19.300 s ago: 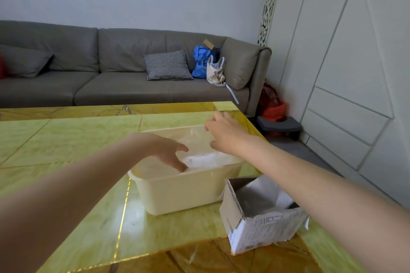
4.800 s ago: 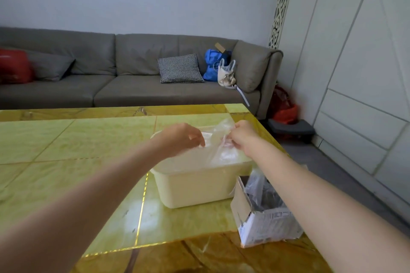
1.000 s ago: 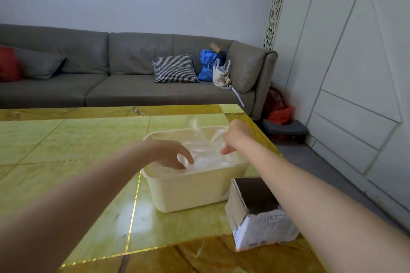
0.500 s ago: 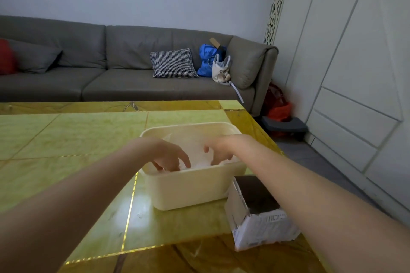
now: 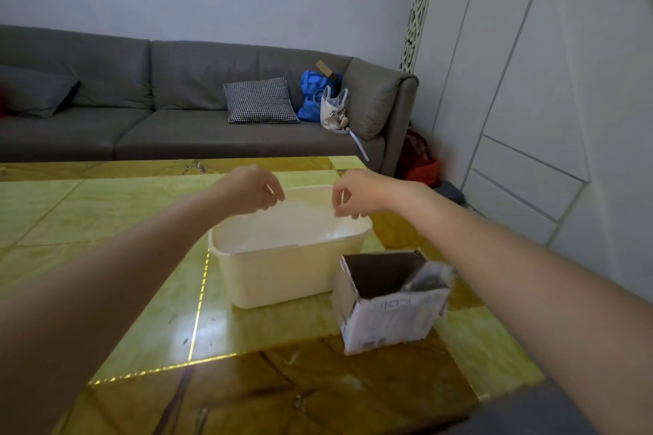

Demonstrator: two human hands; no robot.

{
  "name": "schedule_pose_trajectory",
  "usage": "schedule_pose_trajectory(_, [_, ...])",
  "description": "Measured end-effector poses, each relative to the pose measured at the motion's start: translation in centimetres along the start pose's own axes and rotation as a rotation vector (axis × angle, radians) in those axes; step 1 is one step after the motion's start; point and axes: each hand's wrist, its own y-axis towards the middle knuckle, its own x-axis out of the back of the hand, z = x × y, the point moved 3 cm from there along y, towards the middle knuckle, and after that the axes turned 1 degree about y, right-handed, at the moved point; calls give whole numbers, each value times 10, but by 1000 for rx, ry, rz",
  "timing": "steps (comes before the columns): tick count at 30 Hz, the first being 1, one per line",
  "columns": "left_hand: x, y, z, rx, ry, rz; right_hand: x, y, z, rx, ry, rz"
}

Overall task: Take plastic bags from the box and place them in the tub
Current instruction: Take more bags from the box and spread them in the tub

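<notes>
A cream plastic tub (image 5: 282, 275) stands on the green-and-gold table. Clear plastic bags (image 5: 293, 226) lie crumpled inside it. My left hand (image 5: 254, 192) hovers over the tub's far left rim, fingers loosely curled, with nothing visible in them. Over the far right rim, my right hand (image 5: 357, 196) hangs the same way, and I see no bag in it. An open cardboard box (image 5: 388, 318) sits just right of the tub's front corner. Its inside is dark, with a bit of greyish plastic (image 5: 425, 281) at its right edge.
The table (image 5: 106, 222) stretches far to the left, and its right edge runs close past the box. Beyond it stands a grey sofa (image 5: 176, 124) with a checked cushion (image 5: 261, 101) and a blue bag (image 5: 311, 95). White wall panels (image 5: 530, 116) are on the right.
Half a second ago both hands were down inside the tub on the bags. Both have now risen above the rim and moved slightly apart. The bags stay in the tub.
</notes>
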Motion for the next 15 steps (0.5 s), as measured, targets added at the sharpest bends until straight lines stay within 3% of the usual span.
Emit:
schedule_pose_trajectory(5, [-29, -8, -56, -152, -61, 152, -1, -38, -19, -145, -35, 359])
schedule_pose_trajectory(9, [-59, -20, -90, -239, -46, 251, -14, -63, -36, -268, -217, 595])
schedule_pose_trajectory(12, [-74, -28, -101, -246, -33, 308, -22, -67, -43, -287, -286, 591])
schedule_pose_trajectory(15, [-80, -32, -108, -237, -62, 335, -23, -66, -45, -241, -270, 419])
